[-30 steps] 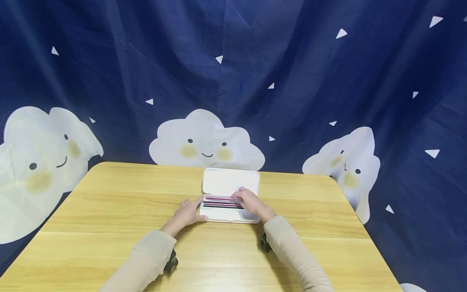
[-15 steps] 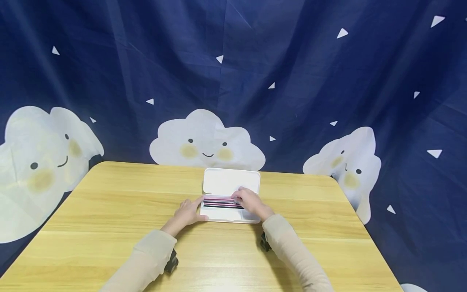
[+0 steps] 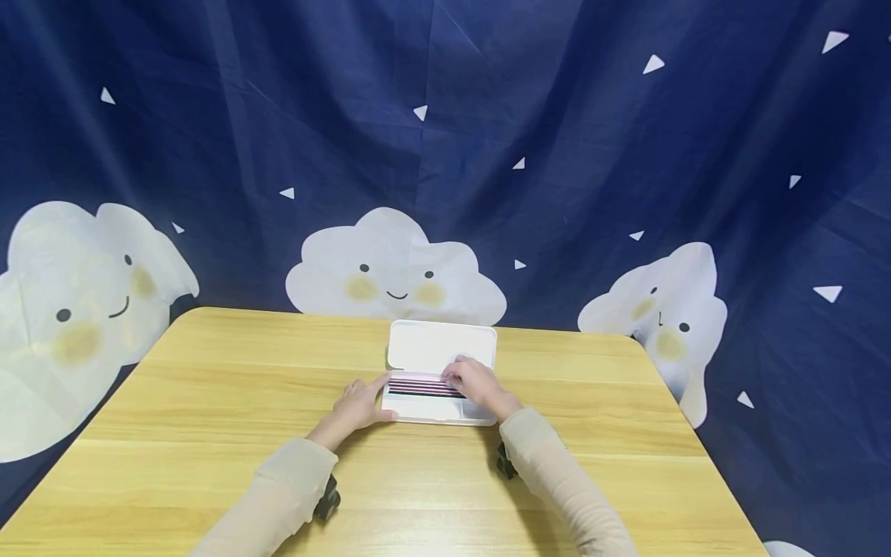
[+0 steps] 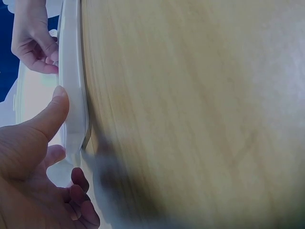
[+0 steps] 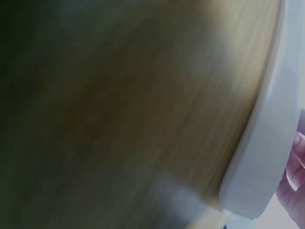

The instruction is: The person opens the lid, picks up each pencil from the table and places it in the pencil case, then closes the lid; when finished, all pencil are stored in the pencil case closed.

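A shallow white pencil case [image 3: 422,410] lies on the table with its lid [image 3: 438,344] raised at the back. Several thin pencils [image 3: 421,387], dark and pink, lie side by side in it. My left hand [image 3: 355,405] holds the case's left end, thumb at the front edge and index finger near the back corner. My right hand [image 3: 476,384] reaches over the right part of the case, its fingertips pinched at the far side of the pencil row, on the right ends. In the left wrist view the right hand's fingers [image 4: 40,57] are curled together behind the case wall.
The wooden table [image 3: 209,379] surrounds the case on all sides. Behind it hangs a dark blue curtain [image 3: 557,116] printed with white clouds and triangles. Dark wrist devices [image 3: 327,499] sit under both forearms.
Both hands stay nearly where they were. The pink pencil at the far side of the row looks lower and closer to the others than a second ago.
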Demonstrator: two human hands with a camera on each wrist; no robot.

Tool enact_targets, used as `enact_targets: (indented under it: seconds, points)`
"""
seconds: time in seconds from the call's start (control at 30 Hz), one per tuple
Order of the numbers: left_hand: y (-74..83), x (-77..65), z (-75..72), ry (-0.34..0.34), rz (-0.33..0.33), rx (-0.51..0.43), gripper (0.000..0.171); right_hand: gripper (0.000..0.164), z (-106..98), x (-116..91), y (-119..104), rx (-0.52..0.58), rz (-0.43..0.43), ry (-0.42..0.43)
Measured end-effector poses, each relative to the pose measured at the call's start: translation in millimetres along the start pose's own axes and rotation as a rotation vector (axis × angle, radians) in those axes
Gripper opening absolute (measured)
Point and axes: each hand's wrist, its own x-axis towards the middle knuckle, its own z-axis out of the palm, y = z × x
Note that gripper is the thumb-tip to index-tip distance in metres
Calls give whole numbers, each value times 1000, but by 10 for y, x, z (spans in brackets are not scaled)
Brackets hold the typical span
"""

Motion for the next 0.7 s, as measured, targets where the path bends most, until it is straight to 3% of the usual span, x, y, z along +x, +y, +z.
enact_targets:
  seconds: [0.3, 0.7]
  points:
    - [11, -9, -9, -5, 3, -4, 81, 10, -20, -31, 58, 137, 62, -11]
    - [8, -15, -17, 0, 1, -5, 81, 12, -95, -131, 198, 303, 78, 87]
